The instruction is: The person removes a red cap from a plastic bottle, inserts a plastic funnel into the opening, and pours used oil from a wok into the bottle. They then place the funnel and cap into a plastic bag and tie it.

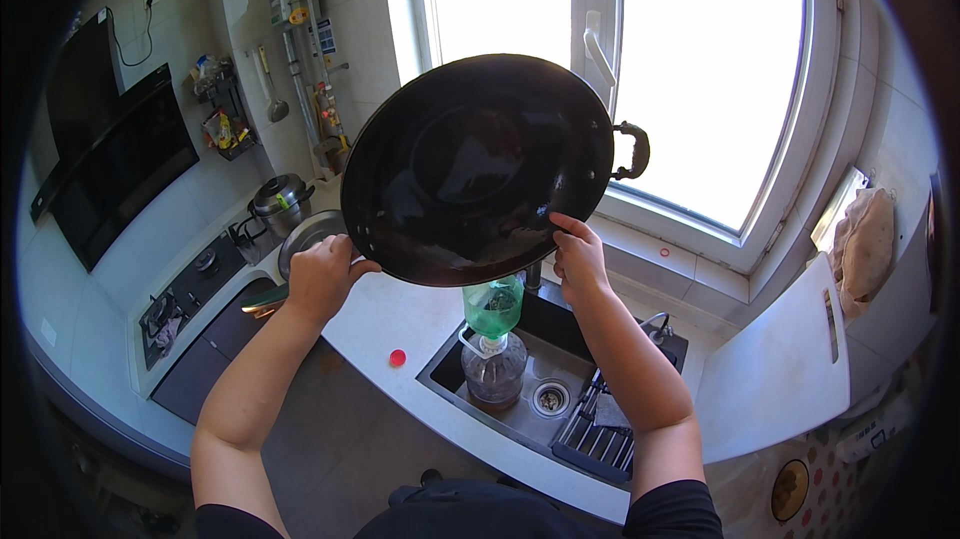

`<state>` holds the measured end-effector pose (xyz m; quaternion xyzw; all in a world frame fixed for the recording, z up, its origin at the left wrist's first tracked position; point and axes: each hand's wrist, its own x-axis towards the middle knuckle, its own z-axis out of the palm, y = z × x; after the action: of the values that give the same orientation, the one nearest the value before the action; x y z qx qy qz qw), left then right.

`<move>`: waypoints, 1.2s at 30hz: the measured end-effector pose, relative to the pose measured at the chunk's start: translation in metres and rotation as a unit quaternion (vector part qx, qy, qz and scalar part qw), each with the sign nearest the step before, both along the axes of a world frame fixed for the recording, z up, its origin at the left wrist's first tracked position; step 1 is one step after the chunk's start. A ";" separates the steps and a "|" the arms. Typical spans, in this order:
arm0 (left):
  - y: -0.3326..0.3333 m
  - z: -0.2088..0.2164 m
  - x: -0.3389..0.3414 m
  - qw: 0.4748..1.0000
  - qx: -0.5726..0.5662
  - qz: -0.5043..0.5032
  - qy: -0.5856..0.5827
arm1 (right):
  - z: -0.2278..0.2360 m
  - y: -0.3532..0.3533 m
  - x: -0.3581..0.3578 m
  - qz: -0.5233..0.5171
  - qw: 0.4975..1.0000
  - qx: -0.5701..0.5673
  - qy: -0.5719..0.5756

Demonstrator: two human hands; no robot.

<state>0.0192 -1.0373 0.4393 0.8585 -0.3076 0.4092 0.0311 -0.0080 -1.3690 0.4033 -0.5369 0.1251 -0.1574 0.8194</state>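
Observation:
A large black wok [450,179] is lifted and tilted over the counter, its inside facing me. My left hand [325,277] is closed at its lower left edge, the grip partly hidden by my fingers. At the lower right rim, my right hand [578,257] holds the wok, with the index finger lying on the inner surface. A second handle [632,151] sticks out at the wok's right. Below the rim, a translucent green funnel-like plastic piece [493,311] stands in the mouth of a big clear plastic bottle [495,374] in the sink; the wok hides its top.
The sink [565,364] has a drain and a black rack [600,429]. A red cap [397,358] lies on the white counter [370,324]. Left stand a metal pot [280,197] and a stove [195,274]. A white cutting board [775,359] leans at right; a window [710,69] is behind.

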 end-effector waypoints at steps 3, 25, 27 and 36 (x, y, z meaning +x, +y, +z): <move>0.000 -0.001 0.000 1.000 0.001 0.001 -0.004 | -0.001 0.000 0.000 0.005 1.000 0.001 -0.005; 0.004 -0.011 -0.003 1.000 0.015 -0.001 -0.017 | -0.025 -0.002 -0.005 0.003 1.000 0.012 -0.021; 0.004 -0.011 -0.002 1.000 0.015 -0.006 -0.021 | -0.026 -0.002 -0.006 0.002 1.000 0.010 -0.022; 0.005 -0.010 -0.002 1.000 0.019 -0.011 -0.022 | -0.025 -0.002 -0.011 -0.003 1.000 0.021 -0.024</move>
<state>0.0175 -1.0323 0.4293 0.8462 -0.3251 0.4220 0.0126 -0.0186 -1.3705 0.3780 -0.5156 0.1108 -0.1700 0.8324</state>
